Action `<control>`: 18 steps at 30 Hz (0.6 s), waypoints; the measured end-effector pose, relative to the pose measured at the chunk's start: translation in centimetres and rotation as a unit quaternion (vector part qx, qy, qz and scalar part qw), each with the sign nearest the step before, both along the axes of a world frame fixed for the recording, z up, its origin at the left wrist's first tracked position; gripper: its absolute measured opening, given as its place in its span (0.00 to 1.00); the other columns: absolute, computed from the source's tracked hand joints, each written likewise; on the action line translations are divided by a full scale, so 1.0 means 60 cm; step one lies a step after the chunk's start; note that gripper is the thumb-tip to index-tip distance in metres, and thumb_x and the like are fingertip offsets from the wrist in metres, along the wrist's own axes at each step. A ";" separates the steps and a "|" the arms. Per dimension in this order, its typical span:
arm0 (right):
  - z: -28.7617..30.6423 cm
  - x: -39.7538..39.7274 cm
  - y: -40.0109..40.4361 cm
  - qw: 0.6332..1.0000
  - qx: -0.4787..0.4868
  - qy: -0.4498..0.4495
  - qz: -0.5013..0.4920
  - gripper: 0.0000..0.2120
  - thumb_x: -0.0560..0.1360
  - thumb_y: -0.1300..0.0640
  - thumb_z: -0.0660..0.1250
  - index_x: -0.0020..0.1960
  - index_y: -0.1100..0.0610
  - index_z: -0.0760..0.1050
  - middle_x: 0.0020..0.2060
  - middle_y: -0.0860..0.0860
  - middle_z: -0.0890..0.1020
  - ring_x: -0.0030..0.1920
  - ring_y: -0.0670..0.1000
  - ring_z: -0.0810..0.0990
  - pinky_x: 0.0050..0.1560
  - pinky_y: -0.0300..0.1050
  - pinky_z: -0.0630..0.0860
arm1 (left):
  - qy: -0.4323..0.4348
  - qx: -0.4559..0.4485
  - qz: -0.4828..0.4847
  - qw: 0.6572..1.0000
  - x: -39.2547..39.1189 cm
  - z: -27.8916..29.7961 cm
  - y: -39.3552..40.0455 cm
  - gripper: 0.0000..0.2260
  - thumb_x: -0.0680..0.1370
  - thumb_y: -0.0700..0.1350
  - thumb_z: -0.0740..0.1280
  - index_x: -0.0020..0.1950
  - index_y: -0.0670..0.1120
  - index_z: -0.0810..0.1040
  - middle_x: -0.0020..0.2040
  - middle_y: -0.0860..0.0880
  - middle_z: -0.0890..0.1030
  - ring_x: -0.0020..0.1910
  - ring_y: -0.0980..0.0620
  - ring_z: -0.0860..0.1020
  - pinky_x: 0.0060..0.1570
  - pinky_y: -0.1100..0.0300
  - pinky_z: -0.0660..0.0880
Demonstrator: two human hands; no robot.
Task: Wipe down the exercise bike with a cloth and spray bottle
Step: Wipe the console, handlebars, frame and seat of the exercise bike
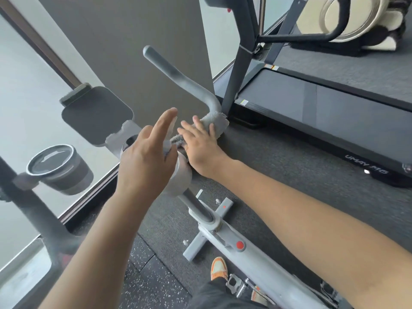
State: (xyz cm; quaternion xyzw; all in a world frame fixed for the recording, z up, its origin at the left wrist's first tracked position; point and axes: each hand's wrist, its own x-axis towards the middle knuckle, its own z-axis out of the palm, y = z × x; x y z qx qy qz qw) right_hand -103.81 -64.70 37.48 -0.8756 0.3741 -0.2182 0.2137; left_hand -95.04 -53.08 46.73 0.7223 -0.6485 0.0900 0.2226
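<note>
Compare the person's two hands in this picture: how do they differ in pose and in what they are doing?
1. The right hand presses the grey cloth onto the bike's handlebar; the left hand is not on the cloth.
2. The right hand's fingers curve over the cloth, while the left hand's fingers point straight up.
3. The left hand is nearer the camera.

Both are bare and meet at the handlebar's middle.

A gym or workout room is shown. An exercise bike [225,230] with grey handlebars [178,76] is set on dark speckled rubber flooring [151,275], and a treadmill [323,112] marked UMAY M6 is placed to the right. A large window [26,90] is seen at the left.
</note>
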 end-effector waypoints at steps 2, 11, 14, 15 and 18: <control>-0.010 -0.012 0.021 0.999 0.013 -0.039 0.035 0.23 0.80 0.65 0.52 0.75 0.59 0.61 0.77 0.53 0.58 0.78 0.56 0.45 0.73 0.65 0.42 | 0.006 0.006 0.014 1.000 -0.008 -0.008 0.027 0.30 0.75 0.44 0.69 0.74 0.58 0.62 0.51 0.46 0.78 0.37 0.43 0.76 0.37 0.50 0.75; -0.038 -0.062 0.136 0.988 0.074 -0.138 0.009 0.26 0.79 0.70 0.53 0.76 0.62 0.57 0.77 0.59 0.58 0.77 0.56 0.55 0.75 0.46 0.54 | 0.014 0.019 0.010 1.000 -0.029 -0.052 0.139 0.31 0.75 0.44 0.69 0.75 0.59 0.61 0.55 0.45 0.78 0.38 0.42 0.77 0.36 0.51 0.73; -0.050 -0.078 0.185 0.980 0.094 -0.168 -0.053 0.23 0.80 0.67 0.55 0.75 0.62 0.60 0.75 0.61 0.60 0.76 0.57 0.58 0.75 0.44 0.54 | 0.028 0.019 -0.005 0.999 -0.024 -0.065 0.164 0.32 0.75 0.44 0.69 0.75 0.59 0.61 0.53 0.45 0.78 0.39 0.41 0.77 0.37 0.50 0.74; -0.052 -0.083 0.204 0.976 0.104 -0.173 -0.081 0.22 0.81 0.65 0.55 0.74 0.61 0.61 0.75 0.61 0.61 0.76 0.56 0.57 0.72 0.39 0.52 | 0.033 0.020 -0.016 0.999 -0.023 -0.071 0.173 0.32 0.75 0.44 0.69 0.75 0.59 0.61 0.53 0.45 0.78 0.41 0.41 0.77 0.38 0.50 0.74; -0.058 -0.093 0.255 0.966 0.122 -0.179 -0.141 0.21 0.80 0.65 0.55 0.74 0.62 0.62 0.73 0.60 0.64 0.75 0.55 0.60 0.67 0.31 0.50 | 0.040 0.028 -0.048 0.998 -0.021 -0.086 0.201 0.32 0.75 0.44 0.69 0.75 0.59 0.60 0.56 0.46 0.77 0.42 0.44 0.77 0.38 0.51 0.74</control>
